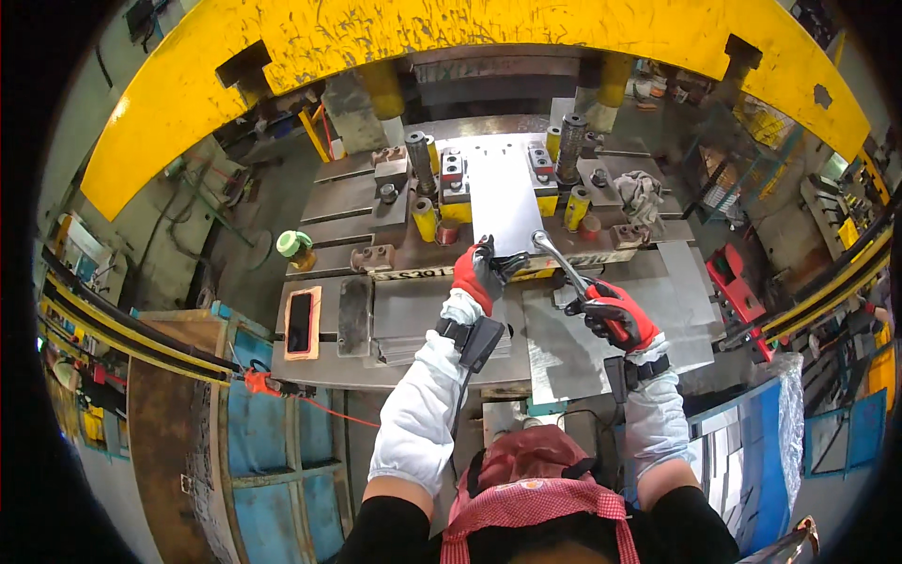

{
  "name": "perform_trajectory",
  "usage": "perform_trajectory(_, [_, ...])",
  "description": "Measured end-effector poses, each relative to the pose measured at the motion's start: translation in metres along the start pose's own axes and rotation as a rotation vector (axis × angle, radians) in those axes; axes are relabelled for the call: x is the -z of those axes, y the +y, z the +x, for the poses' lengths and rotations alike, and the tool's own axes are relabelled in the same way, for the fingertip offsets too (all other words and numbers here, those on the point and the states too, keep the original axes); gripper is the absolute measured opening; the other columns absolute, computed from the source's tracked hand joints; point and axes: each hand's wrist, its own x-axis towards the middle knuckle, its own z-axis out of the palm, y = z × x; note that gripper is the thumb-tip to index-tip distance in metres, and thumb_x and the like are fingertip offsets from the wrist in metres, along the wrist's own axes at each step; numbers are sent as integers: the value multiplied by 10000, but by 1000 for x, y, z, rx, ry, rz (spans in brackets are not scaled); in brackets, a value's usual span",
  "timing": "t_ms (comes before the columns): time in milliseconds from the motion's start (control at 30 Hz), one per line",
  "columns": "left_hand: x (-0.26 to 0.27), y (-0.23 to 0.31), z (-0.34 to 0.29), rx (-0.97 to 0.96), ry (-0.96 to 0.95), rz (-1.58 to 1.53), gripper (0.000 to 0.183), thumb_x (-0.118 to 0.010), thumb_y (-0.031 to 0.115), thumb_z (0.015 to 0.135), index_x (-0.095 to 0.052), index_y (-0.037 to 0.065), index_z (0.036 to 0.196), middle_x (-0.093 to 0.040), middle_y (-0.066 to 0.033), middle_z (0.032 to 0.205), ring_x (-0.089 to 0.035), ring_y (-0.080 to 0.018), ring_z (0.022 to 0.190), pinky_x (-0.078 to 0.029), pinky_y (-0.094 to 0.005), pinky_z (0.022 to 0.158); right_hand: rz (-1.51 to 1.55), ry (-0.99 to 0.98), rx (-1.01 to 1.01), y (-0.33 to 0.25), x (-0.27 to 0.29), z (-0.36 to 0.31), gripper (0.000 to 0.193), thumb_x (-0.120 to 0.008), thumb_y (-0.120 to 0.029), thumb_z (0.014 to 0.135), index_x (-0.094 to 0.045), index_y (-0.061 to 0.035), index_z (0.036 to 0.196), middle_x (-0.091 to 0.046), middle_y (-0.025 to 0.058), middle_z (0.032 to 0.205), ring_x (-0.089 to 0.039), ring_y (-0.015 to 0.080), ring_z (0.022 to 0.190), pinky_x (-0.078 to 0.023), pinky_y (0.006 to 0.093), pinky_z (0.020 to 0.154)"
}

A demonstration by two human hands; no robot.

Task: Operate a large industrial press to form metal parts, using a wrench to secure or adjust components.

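A bright, flat metal sheet [505, 202] lies lengthwise in the die [454, 191] of a press, between its yellow and steel blocks. My left hand [484, 273], in a red and black glove, is at the sheet's near left corner, thumb and fingers closed at its edge. My right hand [620, 315], gloved alike, is wrapped round the red handle of a metal tool [562, 261] with a shiny shaft and round head. That head is at the sheet's near right corner; whether it touches the sheet I cannot tell.
Upright guide posts [569, 148] flank the die, and a yellow press beam [489, 28] arches across the far side. Near my left arm sit stacked metal sheets [413, 324] and a phone [300, 322]. A green-capped bottle [296, 248] stands left; a rag [642, 197] lies right.
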Motion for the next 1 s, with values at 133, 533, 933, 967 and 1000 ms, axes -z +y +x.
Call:
perform_trajectory(133, [4, 0, -3, -72, -83, 141, 346, -417, 245, 927, -465, -33, 1128, -577, -187, 1054, -607, -332, 899, -551, -406, 751, -14, -5, 13, -5, -8, -3, 231, -597, -194, 808, -464, -95, 969, -597, 57, 869, -414, 47, 543, -332, 195, 466])
perform_trajectory(533, [9, -3, 3, -208, -81, 394, 345, -401, 233, 925, -463, -25, 1146, -575, -192, 1067, -594, -357, 928, -538, -418, 770, 7, 0, 29, -6, -11, -6, 240, -587, -235, 840, -514, -67, 994, -513, -22, 745, -432, 38, 576, -339, 189, 486])
perform_trajectory(933, [15, -5, 8, -200, -88, 397, 335, -382, 216, 930, -458, -27, 1147, -575, -191, 1058, -595, -362, 923, -534, -427, 769, -3, 34, 20, -2, -7, -5, 242, -599, -183, 810, -516, -72, 1009, -510, -23, 717, -434, 47, 558, -347, 201, 471])
perform_trajectory(967, [10, -5, 8, -64, -14, 102, 332, -379, 213, 930, -459, -24, 1148, -576, -191, 1057, -595, -362, 922, -534, -429, 769, 5, 31, 24, -2, -6, -4, 249, -596, -181, 814, -513, -71, 1021, -518, -21, 719, -435, 47, 559, -347, 201, 471])
perform_trajectory(1000, [11, -5, 7, -85, -33, 111, 327, -382, 211, 928, -463, -18, 1147, -579, -189, 1051, -596, -360, 920, -535, -429, 767, 15, 25, 24, -2, -7, -4, 256, -593, -180, 819, -510, -69, 1034, -525, -20, 721, -437, 48, 559, -346, 201, 472])
